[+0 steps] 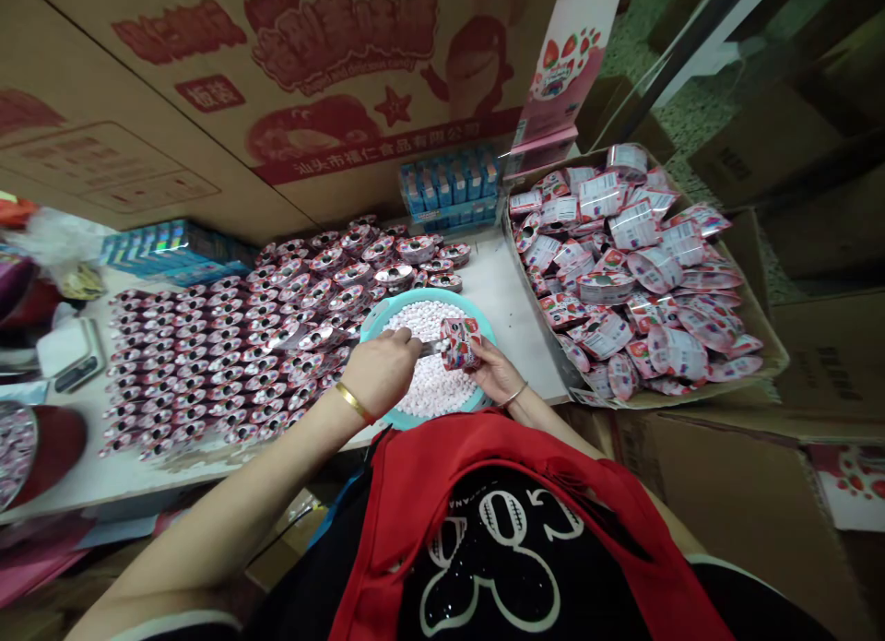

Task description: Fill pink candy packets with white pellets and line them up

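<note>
My left hand [382,372] is closed around the handle of a small metal spoon [432,349], mostly hidden by the fist. The spoon's tip meets a small red-and-pink printed candy box [460,343] at its left end, where white bits show. In my right hand [499,373] the box lies tilted on its side. Both hands are above a turquoise basin [488,327] with small white candy pellets [432,394] filling it. To the left of the basin stand rows of similar boxes [207,364], their round top holes showing.
A carton [753,383] heaped with printed candy packs [622,263] stands at the right. Blue boxes [449,184] sit behind the basin, with more blue packs [172,249] at back left. Large printed cartons [290,161] wall the back. A scale [73,355] and red tub [62,447] are far left.
</note>
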### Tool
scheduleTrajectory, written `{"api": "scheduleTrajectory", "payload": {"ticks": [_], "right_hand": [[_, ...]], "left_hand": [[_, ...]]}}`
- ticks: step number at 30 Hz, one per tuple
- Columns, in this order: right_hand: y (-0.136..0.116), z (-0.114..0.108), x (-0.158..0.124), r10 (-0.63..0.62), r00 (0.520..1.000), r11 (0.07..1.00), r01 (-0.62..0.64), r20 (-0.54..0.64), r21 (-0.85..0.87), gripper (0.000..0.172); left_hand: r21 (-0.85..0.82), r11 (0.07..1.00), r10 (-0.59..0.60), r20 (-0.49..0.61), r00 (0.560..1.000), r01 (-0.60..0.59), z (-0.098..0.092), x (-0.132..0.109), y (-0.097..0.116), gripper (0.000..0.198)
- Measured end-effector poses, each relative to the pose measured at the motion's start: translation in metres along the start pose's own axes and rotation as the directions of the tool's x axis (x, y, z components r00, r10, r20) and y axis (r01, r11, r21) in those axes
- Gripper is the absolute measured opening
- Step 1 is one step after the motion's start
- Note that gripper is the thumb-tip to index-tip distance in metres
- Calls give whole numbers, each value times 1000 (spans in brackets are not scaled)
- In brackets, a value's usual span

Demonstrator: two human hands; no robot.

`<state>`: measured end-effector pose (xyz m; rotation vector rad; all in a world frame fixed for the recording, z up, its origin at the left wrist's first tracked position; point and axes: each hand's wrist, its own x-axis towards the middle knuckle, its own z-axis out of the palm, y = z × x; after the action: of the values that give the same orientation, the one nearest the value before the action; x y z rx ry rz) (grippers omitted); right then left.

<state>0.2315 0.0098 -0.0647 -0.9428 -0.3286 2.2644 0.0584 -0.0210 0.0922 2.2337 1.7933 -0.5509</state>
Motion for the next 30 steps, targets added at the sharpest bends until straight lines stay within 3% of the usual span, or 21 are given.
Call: {"api": "scheduleTrajectory", "payload": {"ticks": [4, 7, 10, 13, 16, 19, 22, 25, 30], "right_hand": [[-7, -6, -3, 21, 987, 995, -6, 160, -99, 43], [-13, -13, -5, -8, 984, 987, 36, 177, -154, 50], [-22, -23, -7, -76, 988, 970, 106, 137, -219, 49], [-31, -33, -10, -182, 981, 937, 195, 71, -290, 47], [-39, -40, -14, -208, 978, 914, 200, 16, -353, 50], [-43, -42, -18, -211, 977, 907, 192, -10, -375, 53], [-44, -41, -22, -212, 977, 915, 189, -27, -355, 51], [-42, -41, -24, -234, 969, 924, 197, -80, -327, 49], [-36, -49, -22, -328, 934, 891, 255, -143, -375, 46]], "left_hand": [[59, 994, 96, -29, 995, -94, -14, -10, 0, 24], [-18, 998, 51, -110, 993, -53, -3, -16, -19, 24], [-150, 986, -78, -57, 995, 69, 44, -14, -46, 24], [-239, 958, -115, 199, 973, 162, 115, -4, -58, 19], [-343, 924, -73, 273, 959, 168, 173, 12, -43, 17], [-430, 894, -32, 225, 974, 128, 202, 35, -14, 21], [-515, 852, -19, 150, 988, 94, 213, 58, 13, 25], [-579, 812, -31, 87, 996, 76, 217, 72, 26, 28], [-664, 748, -13, 12, 1000, 17, 209, 64, 12, 29]]}}
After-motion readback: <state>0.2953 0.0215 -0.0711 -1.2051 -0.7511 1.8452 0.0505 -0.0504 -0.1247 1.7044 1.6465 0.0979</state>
